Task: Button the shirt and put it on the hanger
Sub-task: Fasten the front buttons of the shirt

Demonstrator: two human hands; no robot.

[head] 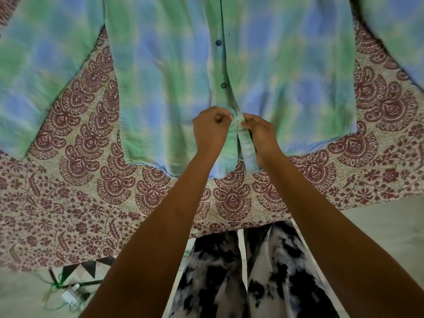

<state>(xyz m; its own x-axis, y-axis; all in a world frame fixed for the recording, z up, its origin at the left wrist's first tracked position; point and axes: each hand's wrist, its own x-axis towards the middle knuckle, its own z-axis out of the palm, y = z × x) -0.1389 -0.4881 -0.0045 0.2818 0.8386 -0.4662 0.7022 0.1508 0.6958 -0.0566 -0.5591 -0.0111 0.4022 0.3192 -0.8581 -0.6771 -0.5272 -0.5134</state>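
A bedsheet point(91, 180) printed with maroon paisley fans and small flowers covers the surface, and its near edge hangs over a pale floor point(378, 237). A tangle of green cords point(57, 288) and a small white plug point(68, 296) lie on the floor at the lower left. The green-and-blue checked shirt point(160, 65) is spread flat on the sheet, front up, with its hem toward the person and its sleeves angled out to either side. Two dark buttons point(223, 85) higher up the front are fastened, while the lowest stretch of the front opening point(246, 145) gapes a little down to the hem. The person stands at the edge in black-and-white mottled trousers point(263, 271), both bare forearms reaching straight out over the sheet and coming together at the opening. The left hand point(210, 127) is knuckles up, its fingers curled tight and pinching the edge of the cloth on its side. The right hand point(258, 131) sits just beside it, thumb and fingertips nipping the facing strip, the two hands nearly touching. I cannot tell whether a button sits between the fingers.
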